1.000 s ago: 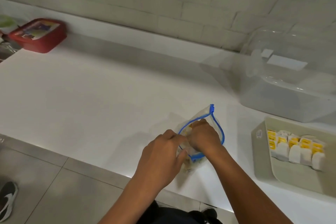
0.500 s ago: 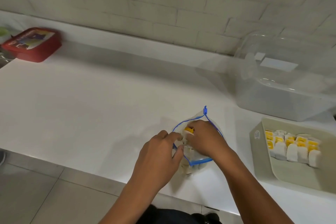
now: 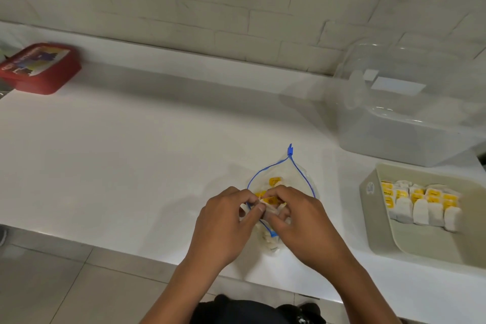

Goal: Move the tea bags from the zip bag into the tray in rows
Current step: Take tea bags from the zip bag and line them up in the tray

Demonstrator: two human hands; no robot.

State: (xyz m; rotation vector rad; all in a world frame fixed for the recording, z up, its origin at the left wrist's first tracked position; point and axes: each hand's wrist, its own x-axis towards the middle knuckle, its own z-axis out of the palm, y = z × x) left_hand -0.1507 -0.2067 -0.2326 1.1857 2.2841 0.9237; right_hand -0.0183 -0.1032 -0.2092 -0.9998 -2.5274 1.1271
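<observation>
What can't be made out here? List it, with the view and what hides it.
Head view only:
- Lower part of the zip bag: covered by the left hand and right hand, so its count of tea bags is unknown.
- Tray: its right end is cut off by the frame edge, so the row's full length is unknown.
- Red box: label blurred, left side cut off.
- Clear bin: contents unclear through the hazy plastic.

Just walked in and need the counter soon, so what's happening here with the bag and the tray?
A person is emptying tea bags out of an open zip bag on the white counter. Both hands are at its mouth: the left hand and the right hand pinch a yellow-tagged tea bag between them. More tea bags remain inside. To the right, the tray already holds rows of tea bags at its far end; the near part is bare.
</observation>
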